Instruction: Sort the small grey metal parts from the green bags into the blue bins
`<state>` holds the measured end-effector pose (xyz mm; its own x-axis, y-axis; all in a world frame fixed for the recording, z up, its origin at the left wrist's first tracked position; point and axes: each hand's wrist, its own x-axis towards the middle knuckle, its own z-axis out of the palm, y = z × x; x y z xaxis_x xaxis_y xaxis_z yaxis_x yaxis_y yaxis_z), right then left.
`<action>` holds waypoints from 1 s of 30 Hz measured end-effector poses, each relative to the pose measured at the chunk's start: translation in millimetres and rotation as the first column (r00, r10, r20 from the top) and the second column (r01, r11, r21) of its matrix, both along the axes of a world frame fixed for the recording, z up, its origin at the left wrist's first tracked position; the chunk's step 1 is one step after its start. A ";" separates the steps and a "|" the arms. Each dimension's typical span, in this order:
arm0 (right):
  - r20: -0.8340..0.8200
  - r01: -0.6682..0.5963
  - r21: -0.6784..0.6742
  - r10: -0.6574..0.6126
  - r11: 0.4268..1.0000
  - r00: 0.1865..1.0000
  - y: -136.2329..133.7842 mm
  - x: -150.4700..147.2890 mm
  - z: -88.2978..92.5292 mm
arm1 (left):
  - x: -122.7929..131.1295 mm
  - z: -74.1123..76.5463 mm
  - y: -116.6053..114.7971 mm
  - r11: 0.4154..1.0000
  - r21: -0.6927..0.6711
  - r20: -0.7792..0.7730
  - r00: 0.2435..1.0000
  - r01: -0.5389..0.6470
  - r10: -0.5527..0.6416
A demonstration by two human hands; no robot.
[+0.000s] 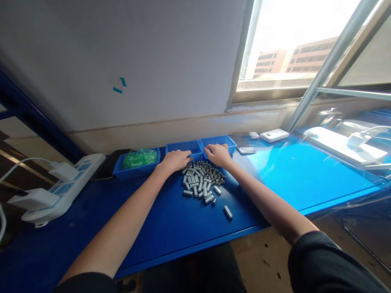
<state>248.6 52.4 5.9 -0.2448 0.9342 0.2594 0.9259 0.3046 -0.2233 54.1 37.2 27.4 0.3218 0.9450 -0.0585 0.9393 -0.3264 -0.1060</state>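
Observation:
My left hand (176, 160) is at the front edge of a blue plastic bin (183, 145), its fingers bent over the rim and the thumb below them. My right hand (218, 155) is curled over the front rim of a second blue bin (227, 141), which stands against the first. The hands partly hide both bins' front walls. Just in front of them, on the blue table (171, 228), lies a heap of silver metal standoffs (195, 180) beside a pile of small dark screws (210, 171). One standoff (227, 212) lies apart, nearer the table's front edge.
A third blue bin (134, 173) at left holds green plastic wrapping (140, 158). Left of it are a dark phone (106, 169) and a white power strip (65, 191) with plugged-in chargers. A white power bank (274, 135) and another power strip (332, 142) lie at right. The wall stands behind.

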 end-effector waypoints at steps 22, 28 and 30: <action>0.043 -0.072 -0.032 0.074 0.997 0.996 -33.7 8.3 8.2 | 10.8 -16.3 -54.0 0.970 0.224 0.058 0.995 -0.090 0.079; 0.067 -0.082 -0.035 0.084 0.996 0.994 -37.0 6.9 11.7 | 5.6 -25.4 -54.1 0.942 0.331 0.138 0.990 -0.052 0.006; 0.078 -0.086 -0.035 0.089 0.996 0.993 -36.4 6.4 11.6 | 1.7 -26.3 -50.1 0.930 0.366 0.156 0.987 -0.031 -0.028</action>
<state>255.0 16.0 17.5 -0.3446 0.9157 0.2067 0.9112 0.3793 -0.1610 55.8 -12.9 1.1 0.2972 0.8913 0.3425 0.9541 -0.2912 -0.0699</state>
